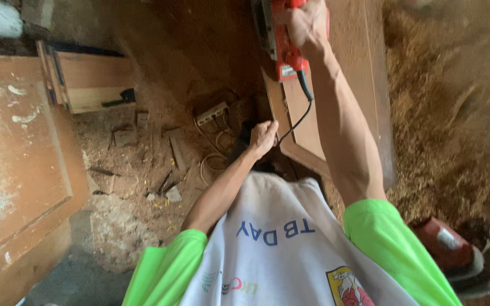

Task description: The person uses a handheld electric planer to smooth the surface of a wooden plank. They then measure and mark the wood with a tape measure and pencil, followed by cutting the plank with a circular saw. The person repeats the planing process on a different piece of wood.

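Observation:
My right hand (307, 25) grips the top of a red power tool (283, 48) that rests on a long wooden panel (353, 68) at the top of the view. The tool's black cord (297, 122) runs down from its rear. My left hand (263, 137) is closed around that cord just off the panel's near corner. Both arms reach forward from a white shirt with bright green sleeves (279, 249).
Thick sawdust (455, 113) covers the ground on the right. A white power strip (211, 113) with cables lies among wood scraps. An old brown door (18, 158) lies at the left, a wooden box (92, 82) beyond it. A foot in a red sandal (455, 255) shows at lower right.

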